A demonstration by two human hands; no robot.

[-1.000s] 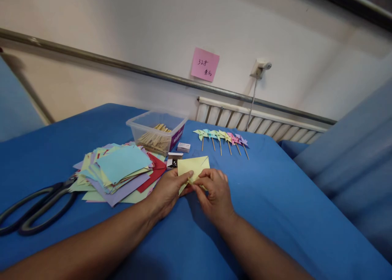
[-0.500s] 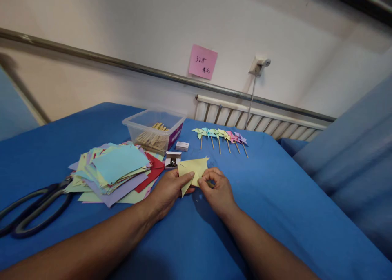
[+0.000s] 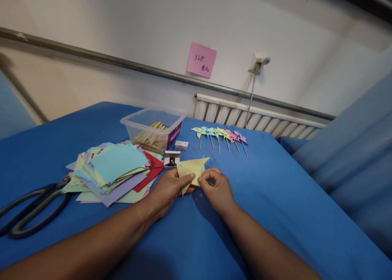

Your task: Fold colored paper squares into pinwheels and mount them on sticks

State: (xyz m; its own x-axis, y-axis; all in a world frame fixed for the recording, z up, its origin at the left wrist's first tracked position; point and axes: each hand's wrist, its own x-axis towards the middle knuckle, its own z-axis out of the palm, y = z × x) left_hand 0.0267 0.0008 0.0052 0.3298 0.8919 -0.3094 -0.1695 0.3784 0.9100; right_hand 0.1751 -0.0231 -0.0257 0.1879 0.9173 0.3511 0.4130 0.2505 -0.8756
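A second ago the yellow paper (image 3: 193, 166) showed a broad square face above my fingers. Now it has drawn in to a pointed shape, one tip aimed at the far edge of the bench (image 3: 275, 198). My left hand (image 3: 167, 190) pins it with the thumb, and my right hand (image 3: 218, 190) pinches a flap. It sits mid-bench, just beside the pile of coloured squares (image 3: 113, 170). I judge the folding part done.
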